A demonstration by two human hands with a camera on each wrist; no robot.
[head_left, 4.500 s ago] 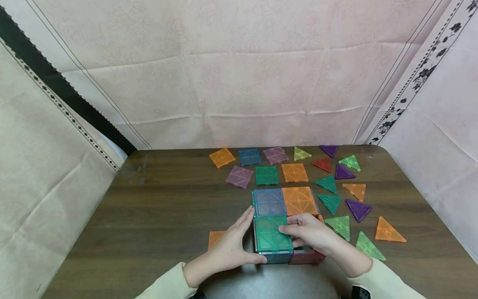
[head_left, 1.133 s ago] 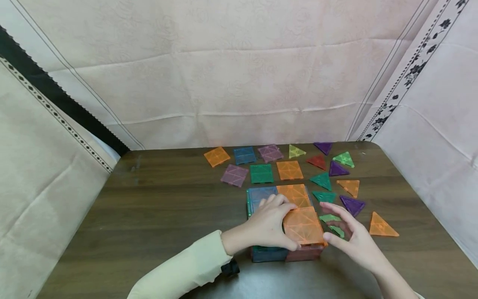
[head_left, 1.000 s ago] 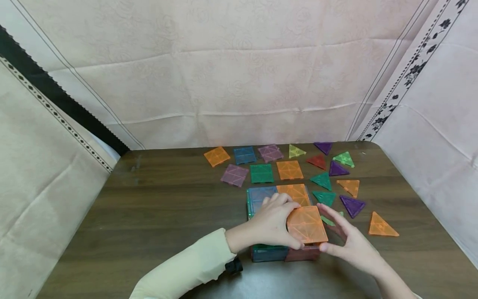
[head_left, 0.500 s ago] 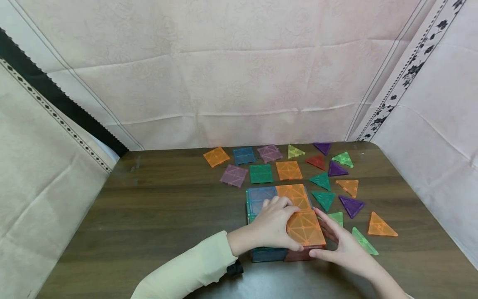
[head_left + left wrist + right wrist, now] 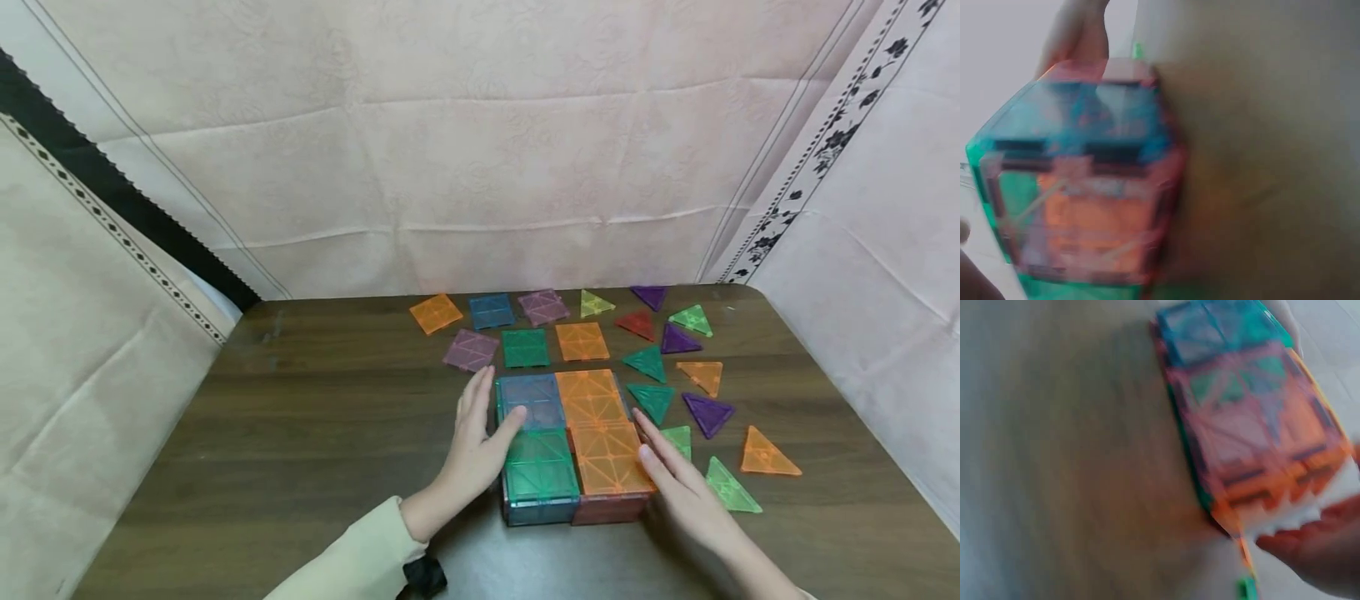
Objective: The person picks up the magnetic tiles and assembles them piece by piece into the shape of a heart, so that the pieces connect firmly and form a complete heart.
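A box of translucent magnetic tiles [image 5: 534, 512] stands near the table's front. Its top is a blue square tile [image 5: 531, 398], a green one [image 5: 542, 467] and two orange ones, the front orange tile [image 5: 611, 460] lying flush. My left hand [image 5: 474, 446] is at the box's left side, fingers extended, thumb over the top edge; whether it touches is unclear. Along the right side lie the straight fingers of my right hand [image 5: 678, 492], close to the orange tile's edge. Both wrist views are blurred; the box's red front tile [image 5: 1254, 419] shows in the right one.
Behind the box lie loose square tiles, among them a dark green tile [image 5: 525, 348] and a purple tile [image 5: 471, 350]. Triangle tiles are scattered to the right, including an orange triangle [image 5: 768, 452] and a light green triangle [image 5: 731, 487]. Pale cloth [image 5: 480, 167] hangs behind the table.
The front orange tile, held by my left hand about a second ago, now lies on the box's top. My left hand has let go and moved left; the right stays beside the box.
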